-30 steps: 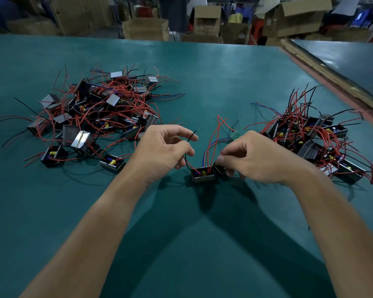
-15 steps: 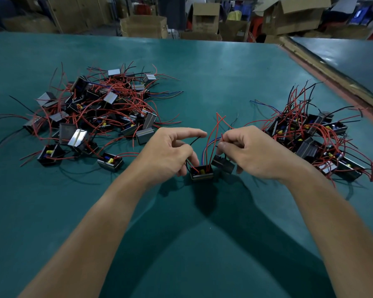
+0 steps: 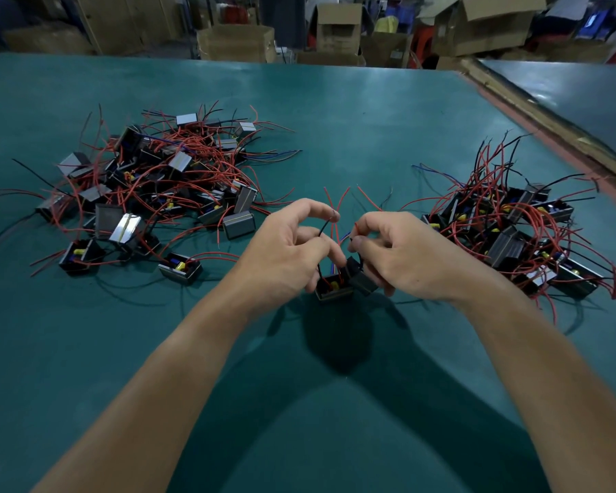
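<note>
- While the head camera looked down on your work, your left hand [image 3: 285, 254] and right hand [image 3: 406, 257] sat close together over the near middle of the green table [image 3: 335, 119], fingertips almost meeting but apart.
- Between them was the open black box [image 3: 333, 288], a yellow part showing inside. I could not tell whether it rested on the table or hung just above it.
- Against the box's right side leaned the dark cover [image 3: 361, 279], tilted and touching it.
- Your left hand was curled, with forefinger and thumb hooked round the black wire [image 3: 322, 229] rising from the box and the lower fingers against the box's left end.
- Your right hand was curled too. Its lower fingers gripped the dark cover, and thumb and forefinger closed on a wire end, though I could not tell which wire.
- Loose red wires [image 3: 331, 208] stood up between your hands, free at the tips.
- To my eye, the main risk was trapping a red wire under the cover, because those leads crossed right above the opening.
- A hard pull on the black wire could have tipped the box, since only fingertips steadied it, and might have strained the joint inside.
- Pressed down at that tilt, the cover would likely have jammed on one edge.
- The left pile [image 3: 150, 193] and the right pile [image 3: 512, 236] lay well apart on either side. A stray lead from either could have snagged a wrist swept sideways.
</note>
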The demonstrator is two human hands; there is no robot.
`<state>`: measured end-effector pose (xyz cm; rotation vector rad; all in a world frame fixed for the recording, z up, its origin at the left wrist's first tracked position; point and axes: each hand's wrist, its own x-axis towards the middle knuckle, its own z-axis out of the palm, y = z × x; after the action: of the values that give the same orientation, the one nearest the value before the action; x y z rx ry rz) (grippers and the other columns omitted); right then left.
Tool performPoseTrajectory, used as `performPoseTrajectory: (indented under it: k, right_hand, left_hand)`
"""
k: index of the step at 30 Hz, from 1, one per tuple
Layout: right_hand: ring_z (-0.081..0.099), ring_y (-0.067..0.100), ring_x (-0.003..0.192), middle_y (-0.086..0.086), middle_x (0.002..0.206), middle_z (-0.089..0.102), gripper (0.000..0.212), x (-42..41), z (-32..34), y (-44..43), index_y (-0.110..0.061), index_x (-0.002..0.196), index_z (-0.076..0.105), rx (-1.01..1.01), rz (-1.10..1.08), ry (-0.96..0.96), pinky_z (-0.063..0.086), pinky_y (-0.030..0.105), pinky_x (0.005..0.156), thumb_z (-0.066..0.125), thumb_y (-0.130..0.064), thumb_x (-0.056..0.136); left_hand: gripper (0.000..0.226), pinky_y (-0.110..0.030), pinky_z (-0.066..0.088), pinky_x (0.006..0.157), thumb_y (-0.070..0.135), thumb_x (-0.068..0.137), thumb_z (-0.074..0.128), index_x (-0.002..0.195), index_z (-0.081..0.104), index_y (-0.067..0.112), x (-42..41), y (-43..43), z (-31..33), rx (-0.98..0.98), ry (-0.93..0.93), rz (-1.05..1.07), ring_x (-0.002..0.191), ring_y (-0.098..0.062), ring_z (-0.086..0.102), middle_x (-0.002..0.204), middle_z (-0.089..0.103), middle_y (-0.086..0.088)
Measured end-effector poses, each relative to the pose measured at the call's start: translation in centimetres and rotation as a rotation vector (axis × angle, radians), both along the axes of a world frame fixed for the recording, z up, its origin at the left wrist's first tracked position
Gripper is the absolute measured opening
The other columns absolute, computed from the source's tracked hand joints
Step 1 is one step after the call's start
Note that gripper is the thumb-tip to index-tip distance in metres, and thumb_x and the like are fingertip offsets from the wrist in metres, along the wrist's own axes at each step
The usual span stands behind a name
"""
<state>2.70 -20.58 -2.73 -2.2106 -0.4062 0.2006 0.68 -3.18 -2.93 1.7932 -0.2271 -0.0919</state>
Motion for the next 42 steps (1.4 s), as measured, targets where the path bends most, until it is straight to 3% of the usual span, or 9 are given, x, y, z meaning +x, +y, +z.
performPoseTrajectory:
  k: [3,5,8,13,25,30,33,37,42]
  right_hand:
    - [0.033,0.005,0.030,-0.005,0.037,0.049,0.021,-0.2,0.1,0.0,-0.013,0.083,0.053,0.015,0.011,0.007,0.027,0.015,0.036,0.047,-0.014,0.103]
    - [0.033,0.005,0.032,-0.005,0.037,0.048,0.022,-0.2,0.0,0.1,-0.016,0.081,0.054,0.018,0.020,0.002,0.030,0.017,0.037,0.048,-0.015,0.102]
    - [0.033,0.010,0.041,-0.008,0.043,0.045,0.023,-0.1,-0.1,0.0,-0.018,0.075,0.059,0.019,0.027,-0.024,0.033,0.024,0.044,0.054,-0.015,0.097]
    - [0.036,0.004,0.040,-0.014,0.041,0.044,0.031,-0.1,-0.2,0.0,-0.022,0.058,0.060,0.037,0.015,-0.108,0.027,0.011,0.043,0.063,-0.011,0.087]
    - [0.045,0.001,0.046,-0.020,0.054,0.057,0.021,0.3,-0.5,0.0,-0.023,0.072,0.067,0.025,-0.004,-0.171,0.032,0.011,0.049,0.066,-0.026,0.092]
    - [0.049,0.006,0.054,-0.016,0.064,0.059,0.009,0.6,-0.8,-0.1,-0.026,0.084,0.061,0.048,-0.095,-0.258,0.041,0.028,0.058,0.066,-0.021,0.090]
    - [0.053,0.013,0.056,-0.012,0.066,0.059,0.019,0.5,-0.5,-0.2,-0.026,0.078,0.056,0.032,-0.140,-0.380,0.048,0.035,0.060,0.071,-0.015,0.082]
    - [0.056,0.013,0.054,-0.012,0.063,0.061,0.006,0.1,-0.1,0.2,-0.023,0.075,0.063,0.116,-0.113,-0.383,0.045,0.027,0.057,0.063,-0.021,0.080]
    - [0.050,0.004,0.051,-0.011,0.066,0.067,0.013,-0.4,-0.1,0.7,-0.022,0.079,0.072,0.133,-0.025,-0.332,0.040,0.017,0.053,0.064,-0.031,0.084]
  left_hand:
    - [0.011,-0.014,0.031,0.036,0.007,0.099,0.048,0.102,0.057,0.013,0.0,0.0,0.1,-0.038,-0.033,0.034,0.035,-0.013,0.043,0.068,0.070,-0.001]
    - [0.010,-0.014,0.031,0.035,0.010,0.100,0.049,0.101,0.059,0.008,0.0,0.0,0.2,-0.063,-0.047,0.061,0.034,-0.012,0.042,0.067,0.069,-0.002]
    - [0.011,-0.014,0.030,0.034,0.009,0.098,0.053,0.098,0.063,0.006,-0.1,0.0,0.2,-0.095,-0.059,0.084,0.035,-0.011,0.042,0.065,0.069,0.000]
    - [0.014,-0.017,0.033,0.036,0.002,0.091,0.062,0.087,0.069,0.013,-0.1,0.3,0.0,-0.122,-0.075,0.079,0.036,-0.008,0.040,0.065,0.068,0.004]
    - [0.011,-0.018,0.037,0.036,-0.002,0.085,0.069,0.082,0.069,0.009,0.1,0.3,-0.1,-0.216,-0.089,0.104,0.036,-0.008,0.042,0.062,0.066,0.000]
    - [0.015,-0.017,0.034,0.037,-0.003,0.081,0.072,0.076,0.068,0.011,0.1,0.3,-0.1,-0.198,-0.100,0.078,0.036,-0.008,0.039,0.061,0.066,0.003]
    - [0.016,-0.011,0.037,0.041,-0.008,0.080,0.071,0.077,0.068,0.008,0.0,0.2,0.0,-0.193,-0.129,0.058,0.038,0.000,0.046,0.067,0.067,-0.005]
    - [0.021,-0.012,0.037,0.041,-0.007,0.078,0.074,0.083,0.066,0.012,0.0,0.2,0.0,-0.178,-0.108,0.054,0.042,0.000,0.048,0.068,0.067,-0.004]
    - [0.033,-0.015,0.035,0.038,-0.001,0.076,0.079,0.089,0.052,0.015,-0.2,0.1,-0.1,-0.156,-0.003,0.032,0.036,-0.007,0.043,0.062,0.069,-0.001]
